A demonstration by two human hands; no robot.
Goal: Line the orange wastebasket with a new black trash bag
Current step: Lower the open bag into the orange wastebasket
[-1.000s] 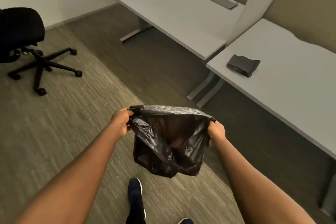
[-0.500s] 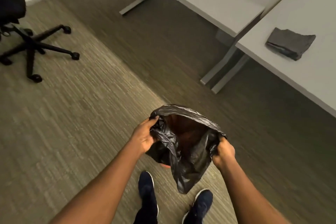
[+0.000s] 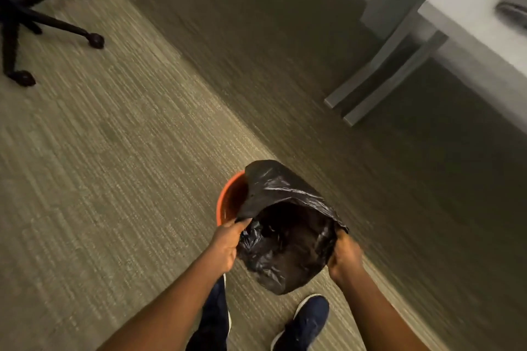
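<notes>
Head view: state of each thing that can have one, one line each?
black trash bag: mouth held open, off the floor, partly over the bin, not yet seated.
orange wastebasket: upright on the carpet, unlined, only its left rim shows.
left hand: closed on the bag's left edge.
right hand: closed on the bag's right edge.
office chair: only the wheeled base shows, standing on the carpet.
folded dark item: lying on the desk, blurred.

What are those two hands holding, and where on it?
Both hold the black trash bag by its open rim: left hand on the left edge, right hand on the right, above the orange wastebasket.
</notes>
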